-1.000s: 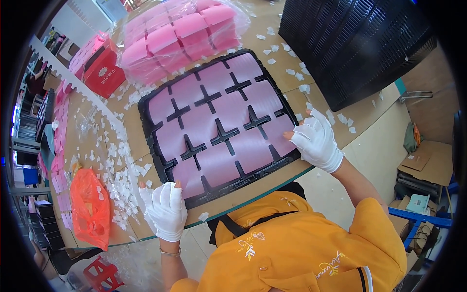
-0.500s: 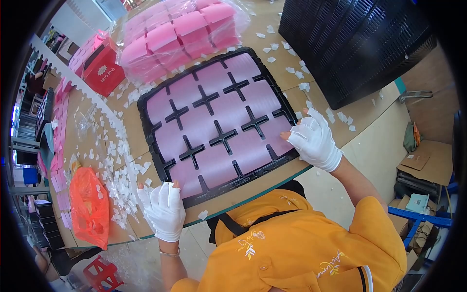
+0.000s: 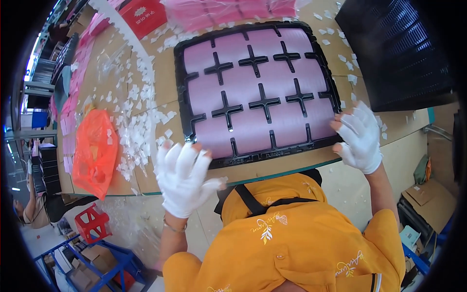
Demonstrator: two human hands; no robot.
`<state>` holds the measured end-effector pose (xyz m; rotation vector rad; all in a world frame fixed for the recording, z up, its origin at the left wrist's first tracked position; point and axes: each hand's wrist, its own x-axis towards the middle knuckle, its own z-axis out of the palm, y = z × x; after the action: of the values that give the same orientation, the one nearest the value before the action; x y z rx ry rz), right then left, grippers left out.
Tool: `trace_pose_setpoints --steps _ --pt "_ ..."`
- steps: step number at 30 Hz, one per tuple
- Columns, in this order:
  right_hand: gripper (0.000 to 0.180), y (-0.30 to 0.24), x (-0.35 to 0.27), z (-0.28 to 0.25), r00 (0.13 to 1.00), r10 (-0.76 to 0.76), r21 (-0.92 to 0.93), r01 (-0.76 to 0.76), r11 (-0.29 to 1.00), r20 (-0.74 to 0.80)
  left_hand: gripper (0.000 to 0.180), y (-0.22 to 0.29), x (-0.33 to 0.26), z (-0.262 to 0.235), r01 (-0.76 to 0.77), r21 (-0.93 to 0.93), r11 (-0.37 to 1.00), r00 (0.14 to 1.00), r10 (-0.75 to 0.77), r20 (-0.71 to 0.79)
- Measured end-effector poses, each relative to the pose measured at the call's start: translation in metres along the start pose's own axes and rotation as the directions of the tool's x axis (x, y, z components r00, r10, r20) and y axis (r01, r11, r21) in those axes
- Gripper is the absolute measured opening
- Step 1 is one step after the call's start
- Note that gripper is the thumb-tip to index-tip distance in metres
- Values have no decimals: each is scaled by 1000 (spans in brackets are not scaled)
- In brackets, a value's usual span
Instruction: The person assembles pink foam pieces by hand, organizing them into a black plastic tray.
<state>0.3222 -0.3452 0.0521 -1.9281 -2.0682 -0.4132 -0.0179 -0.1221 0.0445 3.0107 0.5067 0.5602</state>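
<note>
In front of me on the cardboard-covered table lies a black plastic tray [image 3: 183, 92] with raised cross-shaped dividers. Smooth pale pink-lilac stacks [image 3: 243, 87] fill its compartments; I cannot make out their material. White gloves with bare fingertips cover both hands. My left hand [image 3: 185, 177] is at the tray's near left corner, fingers spread and thumb out to the right, holding nothing. Beside the near right corner is my right hand [image 3: 361, 138], its fingers apart and slightly bent toward the rim. Whether either hand's fingertips touch the tray, I cannot tell.
A tall stack of black trays [image 3: 399, 58] stands at the far right. Plastic-wrapped pink bundles [image 3: 219, 13] and a red box [image 3: 141, 17] lie beyond the tray. White scraps [image 3: 138, 112] and an orange plastic bag [image 3: 95, 151] are at left. A red stool [image 3: 92, 224] stands below.
My view has turned, so the tray now appears squarer and farther right. Both hands have loosened from the tray's near corners, and their fingers have spread.
</note>
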Motion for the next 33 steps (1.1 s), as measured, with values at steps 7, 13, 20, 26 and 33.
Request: trace_pose_setpoints --steps 7,13,20,26,33 --pt "50 -5 29 24 982 -91 9 91 996 167 63 5 32 32 -26 -63 998 977 39 212" --pt "49 9 -4 23 974 -104 65 92 994 200 53 -4 16 24 -31 -122 992 968 60 242" --pt "46 8 16 31 986 -155 122 146 982 66 51 -6 18 19 -35 -49 998 973 45 228" --pt "46 50 29 12 994 -106 14 106 994 -32 35 -43 41 5 -19 -74 997 1000 20 17" --pt "45 93 127 63 995 -29 -91 37 995 91 27 -107 152 42 -110 -12 994 994 109 -22"
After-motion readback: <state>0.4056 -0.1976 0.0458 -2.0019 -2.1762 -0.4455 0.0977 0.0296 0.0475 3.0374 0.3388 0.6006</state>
